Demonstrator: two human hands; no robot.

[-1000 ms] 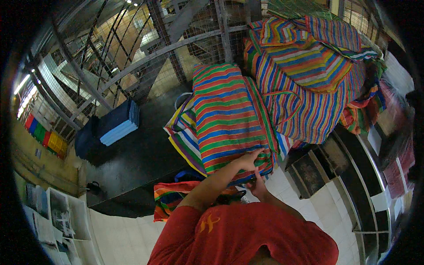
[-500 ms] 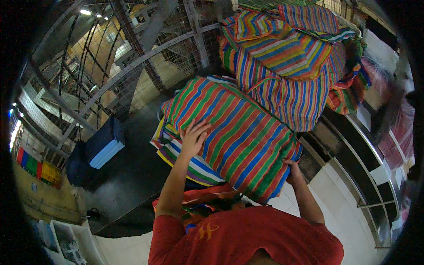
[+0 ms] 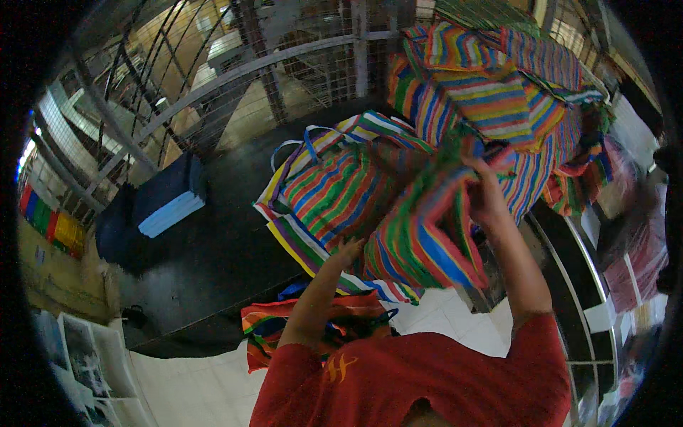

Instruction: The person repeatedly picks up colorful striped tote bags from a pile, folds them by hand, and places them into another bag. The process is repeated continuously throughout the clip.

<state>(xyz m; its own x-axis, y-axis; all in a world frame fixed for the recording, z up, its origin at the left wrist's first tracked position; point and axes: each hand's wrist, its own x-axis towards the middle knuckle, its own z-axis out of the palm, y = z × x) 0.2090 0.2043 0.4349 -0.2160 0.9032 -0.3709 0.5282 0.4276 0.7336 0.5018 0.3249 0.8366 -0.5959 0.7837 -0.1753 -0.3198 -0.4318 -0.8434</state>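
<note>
Head view, single frame.

Striped bag (image 3: 420, 235): woven plastic fabric, bands of green, red, blue, orange and white; soft, creased, sagging into a folded wedge; raised off the table, its upper edge at the right hand, its lower left edge at the left hand.

Second striped bag (image 3: 334, 185): same woven material, flat and roughly rectangular, blue loop handles at its upper end; lying on the table just behind the raised one, on further flat bags whose yellow and purple edges show beneath it.

Stack of striped bags (image 3: 498, 92): same fabric, piled high and rumpled, at the far right of the table.

Table (image 3: 206, 263): dark, matt, flat top; a folded dark-blue and pale-blue cloth bundle (image 3: 160, 206) lies at its left end, well apart from the bags.

Wire mesh partition (image 3: 235, 78): grey metal bars and grid, behind the table.

Another striped bag (image 3: 313, 324): orange and green, crumpled, lower down beside the table's near edge.

Left hand (image 3: 348, 250): forearm raised from the red sleeve; fingers curled against the lower left edge of the raised bag; how firmly they grip cannot be told.

Right hand (image 3: 487, 192): arm lifted high, elbow bent; fingers closed over the upper edge of the raised bag, bunching the fabric.
</note>
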